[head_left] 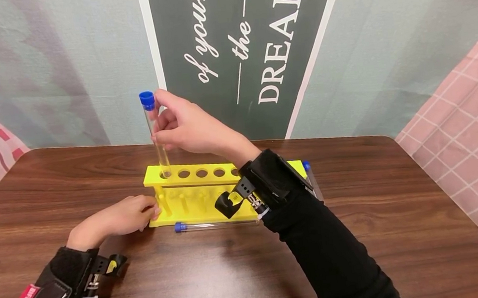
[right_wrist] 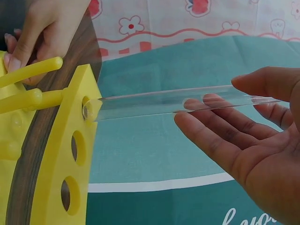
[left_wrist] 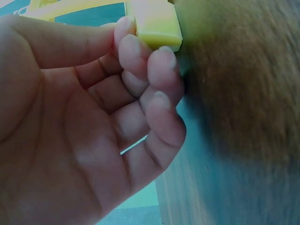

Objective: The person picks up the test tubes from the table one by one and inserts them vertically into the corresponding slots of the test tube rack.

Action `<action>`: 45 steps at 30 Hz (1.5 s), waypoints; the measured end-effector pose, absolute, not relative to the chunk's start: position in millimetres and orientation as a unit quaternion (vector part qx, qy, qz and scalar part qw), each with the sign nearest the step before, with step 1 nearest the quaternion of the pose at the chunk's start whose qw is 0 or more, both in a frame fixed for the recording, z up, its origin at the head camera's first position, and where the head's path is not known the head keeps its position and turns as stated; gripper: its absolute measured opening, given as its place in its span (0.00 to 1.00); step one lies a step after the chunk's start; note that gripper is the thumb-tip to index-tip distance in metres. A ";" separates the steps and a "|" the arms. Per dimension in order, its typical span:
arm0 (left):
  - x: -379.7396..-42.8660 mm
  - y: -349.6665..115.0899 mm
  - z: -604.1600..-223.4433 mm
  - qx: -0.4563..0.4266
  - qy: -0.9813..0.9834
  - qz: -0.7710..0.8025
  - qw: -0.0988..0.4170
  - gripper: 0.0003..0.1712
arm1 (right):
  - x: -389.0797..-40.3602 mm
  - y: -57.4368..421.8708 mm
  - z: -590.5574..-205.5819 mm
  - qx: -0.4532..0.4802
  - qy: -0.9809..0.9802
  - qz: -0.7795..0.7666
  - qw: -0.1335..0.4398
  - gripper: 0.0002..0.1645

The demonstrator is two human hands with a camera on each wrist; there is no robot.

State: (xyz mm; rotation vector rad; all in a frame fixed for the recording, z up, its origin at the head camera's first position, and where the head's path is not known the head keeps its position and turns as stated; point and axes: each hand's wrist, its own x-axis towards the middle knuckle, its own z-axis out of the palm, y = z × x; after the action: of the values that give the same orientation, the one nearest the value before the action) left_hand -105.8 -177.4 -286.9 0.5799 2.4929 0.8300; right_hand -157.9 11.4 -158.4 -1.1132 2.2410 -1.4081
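My right hand [head_left: 195,127] pinches a clear test tube [head_left: 161,153] with a blue cap [head_left: 147,100], between thumb and fingers. The tube stands almost upright, its rounded bottom at the leftmost hole of a yellow test tube rack [head_left: 194,179]. In the right wrist view, the tube's end [right_wrist: 91,111] sits right at that hole, and the neighbouring holes hold no tubes. Down at the rack's left end, my left hand [head_left: 125,215] grips the base. Its thumb and index fingertips meet at the base's corner [left_wrist: 159,40] in the left wrist view, the other fingers curled beside it.
Along the rack's front edge lies another blue-capped test tube [head_left: 216,225]. A further clear tube [head_left: 314,184] shows at the rack's right end, partly hidden by my right forearm. Several yellow pegs [head_left: 183,203] rise from the base. A printed cloth [head_left: 105,85] hangs behind the brown table [head_left: 367,203].
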 end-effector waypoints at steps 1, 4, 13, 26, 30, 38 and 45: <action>-105.8 -177.5 -286.9 0.211 0.903 0.300 0.223 0.12 | -158.5 11.0 -158.8 -0.380 0.778 -0.481 0.137 0.15; -105.8 -177.7 -287.1 0.211 0.904 0.299 0.221 0.12 | -159.5 10.5 -160.7 -0.373 0.790 -0.467 0.140 0.15; -106.2 -177.2 -287.5 0.210 0.900 0.306 0.228 0.12 | -161.6 10.1 -174.0 -0.360 0.802 -0.446 0.168 0.13; -107.2 -177.4 -288.4 0.197 0.901 0.305 0.237 0.11 | -164.2 6.4 -193.1 -0.351 0.828 -0.393 0.192 0.12; -107.2 -177.3 -287.4 0.197 0.902 0.303 0.237 0.11 | -164.0 5.9 -196.1 -0.343 0.833 -0.388 0.195 0.11; -106.2 -176.9 -287.0 0.198 0.902 0.305 0.233 0.11 | -162.3 6.1 -200.4 -0.341 0.836 -0.384 0.194 0.07; -105.9 -176.9 -287.0 0.202 0.903 0.304 0.228 0.11 | -162.9 7.1 -202.9 -0.351 0.840 -0.367 0.191 0.06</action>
State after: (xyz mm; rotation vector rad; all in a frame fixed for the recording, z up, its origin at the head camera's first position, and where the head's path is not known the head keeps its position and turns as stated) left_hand -105.9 -176.9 -287.0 0.5571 2.4857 0.8379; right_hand -162.9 7.1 -202.9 -0.9868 2.3588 -1.0304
